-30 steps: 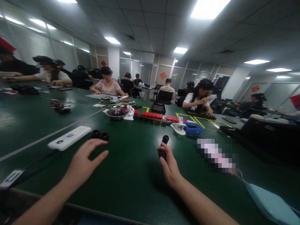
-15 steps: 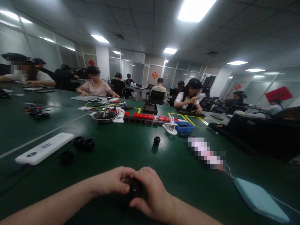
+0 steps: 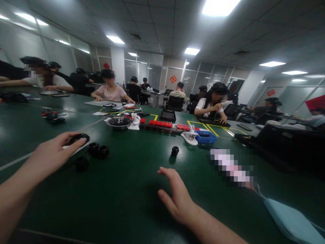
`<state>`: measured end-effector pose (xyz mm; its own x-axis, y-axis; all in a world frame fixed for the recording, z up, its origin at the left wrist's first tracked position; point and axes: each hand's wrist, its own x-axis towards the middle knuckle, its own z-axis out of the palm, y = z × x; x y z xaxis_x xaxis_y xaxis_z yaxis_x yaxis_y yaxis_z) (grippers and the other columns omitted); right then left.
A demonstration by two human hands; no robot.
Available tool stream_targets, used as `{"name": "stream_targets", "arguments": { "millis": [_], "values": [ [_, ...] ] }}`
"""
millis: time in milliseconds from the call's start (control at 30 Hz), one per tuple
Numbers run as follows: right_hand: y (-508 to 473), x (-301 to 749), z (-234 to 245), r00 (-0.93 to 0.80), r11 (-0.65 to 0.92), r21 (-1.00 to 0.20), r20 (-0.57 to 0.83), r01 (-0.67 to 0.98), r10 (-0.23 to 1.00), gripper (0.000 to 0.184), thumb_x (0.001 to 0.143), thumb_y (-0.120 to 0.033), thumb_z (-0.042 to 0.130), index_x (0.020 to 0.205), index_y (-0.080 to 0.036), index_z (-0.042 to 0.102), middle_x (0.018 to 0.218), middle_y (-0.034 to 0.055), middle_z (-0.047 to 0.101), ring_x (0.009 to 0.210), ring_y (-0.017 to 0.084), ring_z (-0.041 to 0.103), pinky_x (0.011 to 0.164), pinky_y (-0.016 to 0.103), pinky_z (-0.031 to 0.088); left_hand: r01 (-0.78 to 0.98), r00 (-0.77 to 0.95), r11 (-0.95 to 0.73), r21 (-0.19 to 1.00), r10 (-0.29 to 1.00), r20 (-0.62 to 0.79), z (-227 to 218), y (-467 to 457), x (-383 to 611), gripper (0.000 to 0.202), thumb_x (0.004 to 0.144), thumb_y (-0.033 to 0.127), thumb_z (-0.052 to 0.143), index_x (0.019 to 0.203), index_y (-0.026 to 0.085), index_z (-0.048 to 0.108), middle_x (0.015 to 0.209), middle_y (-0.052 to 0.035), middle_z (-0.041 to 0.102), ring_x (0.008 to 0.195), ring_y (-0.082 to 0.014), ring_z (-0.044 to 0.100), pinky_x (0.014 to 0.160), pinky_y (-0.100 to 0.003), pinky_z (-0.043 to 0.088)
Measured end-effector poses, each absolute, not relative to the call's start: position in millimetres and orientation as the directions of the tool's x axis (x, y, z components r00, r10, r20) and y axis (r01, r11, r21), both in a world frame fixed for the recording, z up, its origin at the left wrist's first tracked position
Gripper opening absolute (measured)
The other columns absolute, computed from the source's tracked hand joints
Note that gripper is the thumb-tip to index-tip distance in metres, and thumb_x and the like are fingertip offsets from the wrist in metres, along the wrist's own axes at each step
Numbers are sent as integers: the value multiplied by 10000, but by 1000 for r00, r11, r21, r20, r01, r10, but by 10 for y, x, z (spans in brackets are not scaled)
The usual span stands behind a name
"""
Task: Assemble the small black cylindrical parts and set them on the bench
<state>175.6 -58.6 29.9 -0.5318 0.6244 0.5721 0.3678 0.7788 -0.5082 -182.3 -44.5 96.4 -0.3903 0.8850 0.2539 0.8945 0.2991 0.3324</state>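
My left hand (image 3: 57,147) is at the left, fingers closed round a glossy black round fitting (image 3: 80,137). The hand and fitting are over a white flat device, most of which they hide. Two similar black fittings (image 3: 98,150) sit side by side just right of it, and another dark fitting (image 3: 81,163) lies nearer me. Low in the middle, my right hand (image 3: 176,196) is open over the green table, thumb and fingers apart with nothing between them. A single ribbed black fitting (image 3: 174,151) stands on the table beyond its fingertips.
Across the table (image 3: 132,189) lie a red strip (image 3: 162,124), white stands, a metal bowl (image 3: 119,123) and a blue basket (image 3: 206,137). On the right are a light blue case (image 3: 291,217) with a cord and a black bag (image 3: 284,145). Several people sit beyond.
My hands have parted. The left hand has carried the black fitting away to the left, over the white device. My right hand has let go and opened. The view has shifted slightly left.
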Motion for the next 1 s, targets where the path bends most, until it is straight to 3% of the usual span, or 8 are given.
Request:
{"name": "stream_targets", "arguments": {
  "millis": [133, 200, 367, 633, 767, 900, 1000],
  "values": [
    [-569, 1721, 297, -575, 748, -519, 488, 414, 657, 437, 828, -206, 481, 1247, -185, 359, 1171, 118, 505, 1080, 245, 473, 925, 434, 399, 928, -369, 371, 20, 914, 168, 864, -581, -1925, 553, 850, 538, 333, 1149, 102, 495, 976, -135, 617, 857, -298, 578, 736, -339, 398],
    [-554, 1711, 295, -581, 734, -525, 461, 431, 671, 416, 832, -211, 482, 1234, -179, 382, 1168, 119, 507, 1080, 245, 474, 922, 432, 406, 924, -359, 376, -65, 916, 181, 803, -621, -1878, 554, 840, 554, 345, 1130, 114, 518, 959, -129, 628, 886, -302, 570, 753, -347, 381],
    [-516, 1714, 273, -531, 706, -521, 468, 480, 707, 365, 843, -229, 471, 1203, -197, 423, 1196, 114, 471, 1114, 247, 449, 942, 435, 395, 928, -339, 363, -78, 915, 220, 756, -618, -1818, 585, 841, 586, 325, 1127, 125, 544, 940, -135, 640, 928, -311, 560, 770, -378, 359],
    [-470, 1719, 249, -538, 691, -505, 437, 516, 721, 308, 842, -232, 483, 1149, -196, 482, 1174, 109, 470, 1103, 239, 454, 938, 416, 405, 962, -254, 262, -78, 963, 93, 596, -544, -1932, 632, 840, 631, 292, 1087, 127, 584, 960, -137, 625, 901, -321, 563, 711, -370, 390],
    [-483, 1714, 264, -543, 693, -495, 433, 524, 719, 282, 843, -231, 483, 1121, -188, 506, 1158, 107, 480, 1094, 233, 463, 933, 399, 413, 950, -238, 271, -153, 950, 202, 554, -522, -1960, 592, 820, 600, 380, 1080, 106, 577, 1062, -173, 560, 929, -344, 523, 760, -449, 381],
    [-492, 1730, 290, -532, 707, -461, 466, 537, 708, 286, 851, -235, 469, 1132, -191, 493, 1162, 107, 482, 1088, 225, 469, 920, 380, 427, 939, -163, 289, -186, 851, 498, 633, -524, -1765, 624, 815, 553, 442, 1206, 66, 440, 1190, -194, 451, 1050, -373, 434, 882, -569, 268],
    [-394, 1766, 280, -506, 723, -368, 531, 584, 679, 326, 846, -242, 464, 1168, -184, 462, 1152, 112, 499, 1070, 226, 479, 903, 376, 436, 993, 39, 36, -110, 791, 610, 638, -444, -1411, 578, 826, 485, 468, 1225, 70, 414, 1255, -175, 383, 1143, -345, 358, 964, -506, 238]
  ]
}}
